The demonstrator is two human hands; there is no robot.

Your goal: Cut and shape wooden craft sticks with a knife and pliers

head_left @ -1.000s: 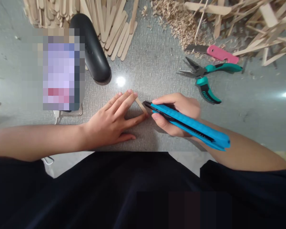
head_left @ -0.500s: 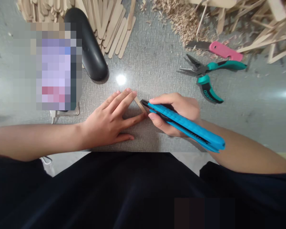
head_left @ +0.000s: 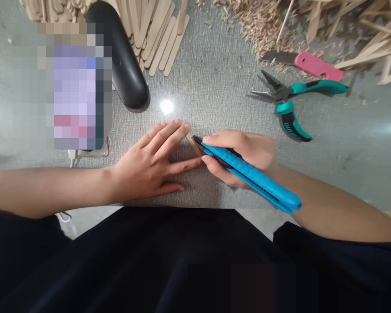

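Observation:
My left hand (head_left: 159,158) lies palm down on the grey table with its fingers spread. Its fingertips press on a thin wooden craft stick (head_left: 193,144), which is partly covered by the fingers. A blue utility knife (head_left: 254,174) is gripped in my right hand (head_left: 244,152), thumb and forefinger close to the blade end. The dark tip of the knife meets the stick between the two hands. How far the blade reaches into the wood cannot be seen.
Pliers with teal handles (head_left: 283,93) and a pink-handled blade (head_left: 317,65) lie at the right. Behind them are wood shavings (head_left: 250,26) and thin wooden strips (head_left: 374,39). A black case (head_left: 120,61) lies beside craft sticks (head_left: 156,34); a blurred-out object (head_left: 74,95) sits left.
The rear end of the utility knife has swung slightly left and nearer my body, its tip staying at the stick. My left hand keeps pressing the stick. The view has shifted a little.

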